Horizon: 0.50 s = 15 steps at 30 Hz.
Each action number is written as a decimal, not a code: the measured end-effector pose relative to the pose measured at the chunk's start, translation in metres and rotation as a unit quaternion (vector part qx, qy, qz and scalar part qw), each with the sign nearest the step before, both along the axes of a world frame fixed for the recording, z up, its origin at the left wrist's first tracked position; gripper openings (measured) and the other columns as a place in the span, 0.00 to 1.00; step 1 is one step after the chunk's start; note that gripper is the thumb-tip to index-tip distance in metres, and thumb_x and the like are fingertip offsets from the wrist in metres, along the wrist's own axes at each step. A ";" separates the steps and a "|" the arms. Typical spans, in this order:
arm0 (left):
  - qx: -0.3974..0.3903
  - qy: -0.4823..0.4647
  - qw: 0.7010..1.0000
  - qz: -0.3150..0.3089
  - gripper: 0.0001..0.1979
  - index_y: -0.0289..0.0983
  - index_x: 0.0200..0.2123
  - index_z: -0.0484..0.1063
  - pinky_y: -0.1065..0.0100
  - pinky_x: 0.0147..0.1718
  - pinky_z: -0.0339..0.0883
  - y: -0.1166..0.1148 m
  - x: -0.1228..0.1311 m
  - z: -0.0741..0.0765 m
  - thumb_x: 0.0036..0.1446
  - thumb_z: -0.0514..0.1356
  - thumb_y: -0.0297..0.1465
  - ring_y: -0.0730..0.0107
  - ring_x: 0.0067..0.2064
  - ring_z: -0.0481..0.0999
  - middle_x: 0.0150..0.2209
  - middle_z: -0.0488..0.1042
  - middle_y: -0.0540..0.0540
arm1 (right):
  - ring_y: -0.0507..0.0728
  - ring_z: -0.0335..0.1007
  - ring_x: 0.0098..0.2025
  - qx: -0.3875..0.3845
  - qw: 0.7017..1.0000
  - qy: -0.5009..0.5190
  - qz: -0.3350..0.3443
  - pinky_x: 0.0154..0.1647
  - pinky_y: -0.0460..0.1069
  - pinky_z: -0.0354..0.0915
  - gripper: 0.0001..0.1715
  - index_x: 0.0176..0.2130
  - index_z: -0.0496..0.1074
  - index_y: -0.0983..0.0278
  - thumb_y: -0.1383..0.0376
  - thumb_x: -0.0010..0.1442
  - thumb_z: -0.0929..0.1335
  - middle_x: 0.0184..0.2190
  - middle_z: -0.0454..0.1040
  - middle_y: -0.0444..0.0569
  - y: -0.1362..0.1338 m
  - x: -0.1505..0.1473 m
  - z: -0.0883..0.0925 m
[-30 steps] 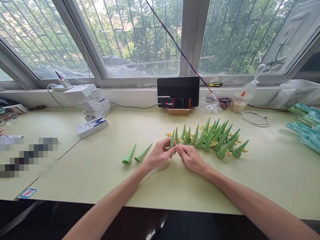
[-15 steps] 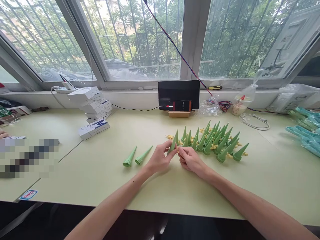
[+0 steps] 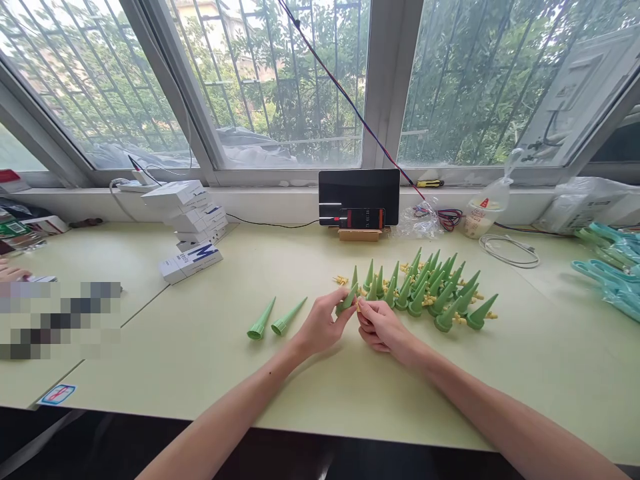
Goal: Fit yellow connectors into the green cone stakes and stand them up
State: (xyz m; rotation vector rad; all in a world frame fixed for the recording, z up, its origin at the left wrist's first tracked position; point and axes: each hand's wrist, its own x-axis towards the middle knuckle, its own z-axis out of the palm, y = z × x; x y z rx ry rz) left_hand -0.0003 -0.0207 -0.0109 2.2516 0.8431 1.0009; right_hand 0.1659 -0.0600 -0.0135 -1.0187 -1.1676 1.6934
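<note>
My left hand [image 3: 324, 321] is closed around a green plastic cone spike [image 3: 348, 300], its tip pointing up. Close against it, my right hand [image 3: 381, 324] pinches a small yellow plastic piece [image 3: 358, 305] at the side of that spike. The fingers hide where the two parts meet. Behind and to the right of my hands stand several green spikes with yellow valve-like pieces [image 3: 445, 303] at their bases. Left of my hands, two green spikes without visible yellow pieces [image 3: 261, 320] lie on the table.
A phone [image 3: 365, 218] leans on a black tablet-like screen [image 3: 357, 183] at the back. White boxes [image 3: 193, 261] are stacked on the left. A bagged cup [image 3: 483, 217], a coiled cable [image 3: 510, 251] and teal straps [image 3: 605, 283] lie to the right. Another person's hand [image 3: 13, 272] shows at far left.
The view has tilted slightly, so everything sits a little lower. The spike in my left hand leans over slightly more; both hands stay together with the same grip.
</note>
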 end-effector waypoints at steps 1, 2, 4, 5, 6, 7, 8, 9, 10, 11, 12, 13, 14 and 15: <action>0.005 0.004 1.000 0.001 0.07 0.36 0.36 0.66 0.71 0.30 0.59 0.000 0.000 -0.001 0.65 0.53 0.32 0.74 0.29 0.60 0.28 0.64 0.52 | 0.45 0.39 0.17 -0.008 1.000 0.001 0.001 0.13 0.42 0.34 0.31 0.25 0.50 0.61 0.43 0.60 0.66 0.19 0.41 0.35 0.001 0.000 -0.001; 0.010 0.006 1.000 0.000 0.06 0.36 0.35 0.65 0.71 0.30 0.58 0.001 0.000 -0.002 0.65 0.53 0.32 0.74 0.29 0.59 0.28 0.64 0.52 | 0.45 0.38 0.17 -0.014 1.000 0.003 0.000 0.13 0.42 0.34 0.31 0.25 0.50 0.61 0.44 0.60 0.66 0.19 0.41 0.35 0.001 0.000 -0.002; 0.022 0.007 1.000 -0.003 0.06 0.37 0.34 0.64 0.71 0.30 0.57 0.001 -0.001 -0.003 0.64 0.53 0.31 0.75 0.29 0.58 0.28 0.63 0.52 | 0.45 0.38 0.17 -0.022 1.000 0.007 0.002 0.13 0.42 0.34 0.31 0.24 0.50 0.61 0.43 0.60 0.66 0.19 0.41 0.35 0.002 0.000 -0.004; 0.027 0.007 1.000 -0.004 0.05 0.37 0.34 0.64 0.71 0.30 0.57 0.002 -0.001 -0.004 0.64 0.53 0.30 0.75 0.29 0.59 0.28 0.64 0.52 | 0.45 0.38 0.17 -0.024 1.000 0.010 0.002 0.13 0.41 0.34 0.31 0.24 0.50 0.61 0.43 0.60 0.67 0.19 0.40 0.35 0.003 0.000 -0.005; 0.031 0.007 0.999 -0.005 0.05 0.37 0.34 0.63 0.72 0.30 0.57 0.002 -0.001 -0.004 0.64 0.53 0.30 0.75 0.29 0.59 0.28 0.64 0.52 | 0.45 0.38 0.17 -0.026 1.000 0.014 0.004 0.13 0.41 0.34 0.31 0.24 0.50 0.61 0.43 0.59 0.67 0.19 0.40 0.35 0.003 0.000 -0.006; 0.034 0.007 0.999 -0.005 0.04 0.37 0.34 0.63 0.72 0.30 0.57 0.001 -0.001 -0.004 0.64 0.53 0.29 0.75 0.29 0.60 0.29 0.65 0.51 | 0.45 0.38 0.17 -0.029 0.999 0.018 0.006 0.13 0.41 0.33 0.31 0.24 0.51 0.61 0.43 0.59 0.67 0.19 0.40 0.35 0.003 0.000 -0.006; 0.036 0.006 0.999 -0.005 0.03 0.37 0.35 0.64 0.72 0.31 0.57 0.001 -0.002 -0.003 0.64 0.53 0.28 0.74 0.30 0.60 0.29 0.65 0.51 | 0.45 0.38 0.16 -0.033 0.999 0.022 0.008 0.12 0.41 0.33 0.31 0.24 0.51 0.61 0.43 0.59 0.68 0.18 0.41 0.34 0.004 0.000 -0.006; 0.037 0.007 0.999 -0.005 0.03 0.37 0.35 0.64 0.72 0.31 0.57 0.001 -0.002 -0.003 0.64 0.53 0.28 0.74 0.30 0.61 0.29 0.66 0.51 | 0.45 0.38 0.16 -0.038 0.999 0.027 0.010 0.12 0.41 0.34 0.31 0.24 0.51 0.61 0.43 0.58 0.68 0.18 0.41 0.34 0.004 0.000 -0.006; 0.038 0.008 0.999 -0.007 0.03 0.37 0.35 0.64 0.72 0.31 0.58 0.001 -0.002 -0.003 0.64 0.53 0.28 0.74 0.30 0.61 0.29 0.66 0.51 | 0.45 0.38 0.16 -0.043 0.998 0.032 0.012 0.12 0.41 0.34 0.31 0.24 0.52 0.61 0.43 0.58 0.68 0.18 0.41 0.34 0.004 0.001 -0.006; 0.038 0.009 0.999 -0.010 0.03 0.37 0.36 0.64 0.73 0.31 0.58 0.000 -0.002 -0.002 0.64 0.53 0.27 0.74 0.31 0.62 0.30 0.66 0.51 | 0.45 0.37 0.16 -0.048 0.998 0.037 0.014 0.11 0.41 0.34 0.31 0.24 0.52 0.61 0.43 0.58 0.68 0.18 0.41 0.34 0.005 0.001 -0.006; 0.037 0.012 0.999 -0.013 0.03 0.37 0.36 0.65 0.73 0.31 0.58 0.000 -0.002 -0.002 0.64 0.53 0.27 0.74 0.31 0.62 0.30 0.67 0.51 | 0.45 0.37 0.16 -0.052 0.998 0.042 0.015 0.11 0.41 0.34 0.32 0.23 0.53 0.61 0.43 0.57 0.68 0.17 0.41 0.34 0.005 0.001 -0.005; 0.037 0.014 0.999 -0.015 0.03 0.37 0.36 0.65 0.73 0.32 0.58 0.000 -0.002 -0.002 0.64 0.53 0.27 0.74 0.31 0.62 0.30 0.67 0.51 | 0.45 0.37 0.15 -0.055 0.997 0.047 0.017 0.10 0.41 0.35 0.32 0.23 0.53 0.61 0.43 0.57 0.69 0.17 0.41 0.34 0.006 0.001 -0.006; 0.036 0.014 0.999 -0.015 0.03 0.37 0.37 0.65 0.73 0.32 0.58 0.000 -0.001 -0.002 0.64 0.53 0.28 0.74 0.31 0.62 0.30 0.67 0.51 | 0.45 0.37 0.15 -0.059 0.997 0.052 0.017 0.10 0.41 0.35 0.32 0.23 0.53 0.62 0.43 0.57 0.69 0.17 0.41 0.34 0.006 0.002 -0.006; 0.036 0.015 0.999 -0.015 0.03 0.37 0.37 0.65 0.72 0.32 0.58 0.000 -0.001 -0.002 0.64 0.53 0.28 0.74 0.31 0.62 0.30 0.67 0.51 | 0.44 0.37 0.15 -0.062 0.996 0.057 0.019 0.10 0.40 0.35 0.32 0.23 0.53 0.62 0.43 0.57 0.69 0.17 0.41 0.34 0.007 0.002 -0.006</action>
